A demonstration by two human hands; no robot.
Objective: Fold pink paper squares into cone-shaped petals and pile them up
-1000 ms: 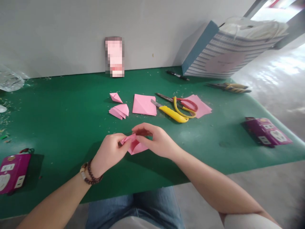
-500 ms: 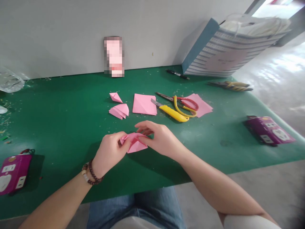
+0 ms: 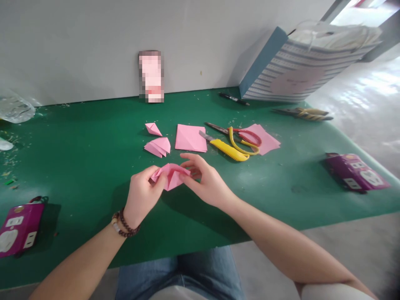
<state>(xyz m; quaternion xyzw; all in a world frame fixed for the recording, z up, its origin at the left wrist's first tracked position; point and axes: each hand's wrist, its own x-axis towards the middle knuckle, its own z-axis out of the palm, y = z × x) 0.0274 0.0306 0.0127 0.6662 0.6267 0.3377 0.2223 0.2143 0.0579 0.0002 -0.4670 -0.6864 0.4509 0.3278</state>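
Observation:
Between my hands is a partly folded piece of pink paper [image 3: 170, 177], its layers spread and raised in the middle. My left hand [image 3: 144, 189] pinches its left end, thumb on top. On its right end my right hand [image 3: 204, 179] grips with the thumb at the near side and the fingers behind. Just beyond lie two small folded pink pieces, a diamond-shaped one [image 3: 153, 129] and a fanned one [image 3: 158, 146]. A square pink paper stack [image 3: 190, 138] is right of them, with the tip of a yellow-handled utility knife [image 3: 229, 150] resting on its edge.
Scissors [image 3: 243, 137] with red and yellow handles lie over more pink paper [image 3: 265, 139]. Behind are a pen [image 3: 233, 98], pliers [image 3: 301, 113], a striped paper bag [image 3: 296, 71] and a blurred phone-like object [image 3: 151, 77]. Purple boxes [image 3: 358, 171] sit at both sides of the green table [image 3: 93, 166].
The pink paper has risen slightly and moved left, and its middle is spread wider with a peak at the far edge. Both hands still hold it.

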